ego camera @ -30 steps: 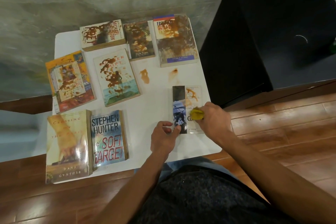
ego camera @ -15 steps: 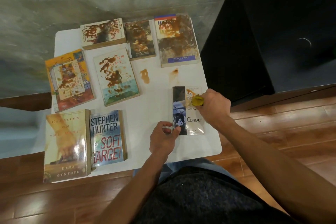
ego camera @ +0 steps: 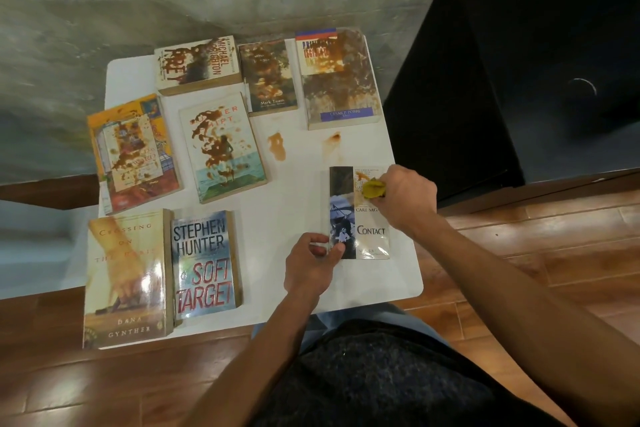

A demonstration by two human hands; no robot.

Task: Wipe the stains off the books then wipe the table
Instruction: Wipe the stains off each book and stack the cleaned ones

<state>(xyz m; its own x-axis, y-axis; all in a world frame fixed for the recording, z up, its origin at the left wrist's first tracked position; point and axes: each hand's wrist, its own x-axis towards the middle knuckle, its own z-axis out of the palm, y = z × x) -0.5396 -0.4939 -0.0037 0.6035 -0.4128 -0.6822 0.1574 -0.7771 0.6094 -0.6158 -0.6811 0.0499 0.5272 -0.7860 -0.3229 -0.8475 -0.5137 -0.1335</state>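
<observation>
A small white table (ego camera: 298,191) carries several paperback books. The "Contact" book (ego camera: 360,225) lies near the front right corner. My right hand (ego camera: 403,194) grips a crumpled yellow cloth (ego camera: 373,189) and presses it on the upper half of that cover. My left hand (ego camera: 313,263) pinches the book's lower left corner. Brown stains cover the Crichton book (ego camera: 197,64), the Mark Twain book (ego camera: 268,76), the blue-banded book (ego camera: 337,80), the orange book (ego camera: 133,152) and the pale book (ego camera: 221,147). Two brown smears (ego camera: 277,146) mark the tabletop.
"Soft Target" (ego camera: 204,263) and "Crossing on the Paris" (ego camera: 126,277) lie side by side at the front left, with no brown stains on them. A black cabinet (ego camera: 519,62) stands just right of the table. A concrete wall is behind, with wooden floor below.
My right hand has slid the yellow cloth up the "Contact" cover, from its middle to its upper part, uncovering the title. My left hand has stayed on the lower left corner.
</observation>
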